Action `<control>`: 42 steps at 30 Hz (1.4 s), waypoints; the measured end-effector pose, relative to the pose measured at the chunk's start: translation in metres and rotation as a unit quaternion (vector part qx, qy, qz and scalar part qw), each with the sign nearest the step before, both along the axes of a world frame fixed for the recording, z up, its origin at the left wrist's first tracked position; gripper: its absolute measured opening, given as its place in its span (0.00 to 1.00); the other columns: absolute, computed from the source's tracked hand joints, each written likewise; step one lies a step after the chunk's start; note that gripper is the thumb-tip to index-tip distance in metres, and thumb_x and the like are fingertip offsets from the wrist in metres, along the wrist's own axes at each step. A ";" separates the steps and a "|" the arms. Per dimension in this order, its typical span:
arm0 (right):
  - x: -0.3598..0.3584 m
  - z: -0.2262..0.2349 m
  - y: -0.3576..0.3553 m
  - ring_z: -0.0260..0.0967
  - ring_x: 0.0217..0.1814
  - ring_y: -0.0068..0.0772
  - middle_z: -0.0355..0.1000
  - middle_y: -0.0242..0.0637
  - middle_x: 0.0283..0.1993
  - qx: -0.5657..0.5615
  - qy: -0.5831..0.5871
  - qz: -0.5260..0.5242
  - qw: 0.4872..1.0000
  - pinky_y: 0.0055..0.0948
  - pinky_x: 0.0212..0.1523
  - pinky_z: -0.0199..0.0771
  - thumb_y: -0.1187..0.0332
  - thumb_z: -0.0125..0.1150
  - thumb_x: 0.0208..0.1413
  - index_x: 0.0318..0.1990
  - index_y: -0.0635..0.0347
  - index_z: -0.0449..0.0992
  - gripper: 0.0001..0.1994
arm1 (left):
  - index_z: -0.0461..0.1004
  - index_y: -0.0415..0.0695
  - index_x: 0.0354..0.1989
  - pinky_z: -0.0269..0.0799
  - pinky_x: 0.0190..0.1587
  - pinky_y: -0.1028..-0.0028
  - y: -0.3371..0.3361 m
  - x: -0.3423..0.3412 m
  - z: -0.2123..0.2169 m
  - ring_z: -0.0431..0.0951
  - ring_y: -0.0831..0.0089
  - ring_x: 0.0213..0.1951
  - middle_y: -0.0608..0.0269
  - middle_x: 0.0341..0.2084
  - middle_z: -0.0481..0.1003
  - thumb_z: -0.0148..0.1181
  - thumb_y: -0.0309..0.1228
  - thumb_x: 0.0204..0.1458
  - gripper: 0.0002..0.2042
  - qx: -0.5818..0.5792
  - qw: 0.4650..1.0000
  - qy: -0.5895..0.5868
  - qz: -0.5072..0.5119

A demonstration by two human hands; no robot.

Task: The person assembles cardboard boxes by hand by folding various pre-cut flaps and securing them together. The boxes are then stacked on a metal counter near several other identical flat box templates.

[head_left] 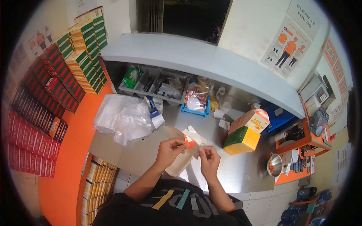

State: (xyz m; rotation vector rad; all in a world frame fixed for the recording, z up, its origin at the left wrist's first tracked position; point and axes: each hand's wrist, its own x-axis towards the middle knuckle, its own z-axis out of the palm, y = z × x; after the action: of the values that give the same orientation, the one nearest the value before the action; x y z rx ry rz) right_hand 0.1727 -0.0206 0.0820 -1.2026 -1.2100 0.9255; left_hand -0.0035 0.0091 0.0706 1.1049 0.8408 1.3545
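Table (241, 169) of bare metal, near edge running close to the person's body, beneath both forearms. Open metal right of the right hand (209, 161), out to the right front corner; another clear stretch left of the left forearm, short of the plastic bags (130, 115). Grey shelf (203, 62) spans the back, above the bins, closing off room there.

Left hand (170, 152) over the table's front middle, fingers clamped on a small orange and white piece (190, 143). Right hand just beside it, thumb and fingertips close; cannot tell whether anything is gripped. Light brown card (178, 165) lies below the hands; white card pieces (194, 135) just beyond.

Yellow and green box (247, 139) stands to the right, blocking the way toward the blue crate (279, 116). Bags crowd the left rear, blue tape dispenser (151, 107) at their right side. Farther back: blue basket (196, 112) of packets, grey bins (142, 83). Steel bowl (276, 165) beyond the right edge.
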 end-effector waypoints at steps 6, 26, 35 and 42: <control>-0.008 0.028 0.008 0.73 0.44 0.24 0.75 0.36 0.42 0.017 0.003 0.059 0.998 0.23 0.44 0.74 0.70 0.66 0.60 0.39 0.65 0.80 0.06 | 0.80 0.36 0.35 0.70 0.27 0.82 -0.006 0.003 0.015 0.76 0.82 0.26 0.64 0.30 0.81 0.70 0.21 0.52 0.05 -0.007 1.000 -0.018 0.002; -0.013 0.027 0.022 0.74 0.33 0.24 0.78 0.38 0.32 -0.008 -0.093 0.052 0.994 0.24 0.33 0.72 0.68 0.69 0.56 0.33 0.65 0.83 0.08 | 0.79 0.32 0.32 0.75 0.29 0.80 -0.003 0.003 -0.012 0.78 0.78 0.24 0.60 0.27 0.80 0.70 0.19 0.50 0.05 0.043 0.995 0.034 0.087; -0.013 0.009 0.016 0.77 0.42 0.27 0.77 0.41 0.41 0.023 0.007 0.059 0.998 0.25 0.45 0.79 0.70 0.69 0.57 0.38 0.67 0.83 0.08 | 0.79 0.32 0.42 0.81 0.35 0.77 -0.005 -0.001 -0.010 0.81 0.75 0.38 0.57 0.40 0.81 0.63 0.21 0.58 0.07 0.001 0.999 -0.034 -0.012; -0.014 -0.005 0.014 0.75 0.47 0.26 0.75 0.40 0.46 -0.032 0.060 0.080 0.994 0.24 0.48 0.77 0.75 0.67 0.59 0.38 0.68 0.81 0.05 | 0.80 0.34 0.46 0.80 0.29 0.79 -0.003 -0.007 -0.014 0.82 0.76 0.35 0.59 0.38 0.81 0.62 0.23 0.58 0.09 0.004 0.995 0.095 -0.022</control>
State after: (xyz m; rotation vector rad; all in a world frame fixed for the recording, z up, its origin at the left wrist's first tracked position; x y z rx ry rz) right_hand 0.1586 -0.0070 0.0773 -1.0963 -1.2002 1.1472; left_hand -0.0109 0.0064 0.0569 1.2661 0.9440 1.2310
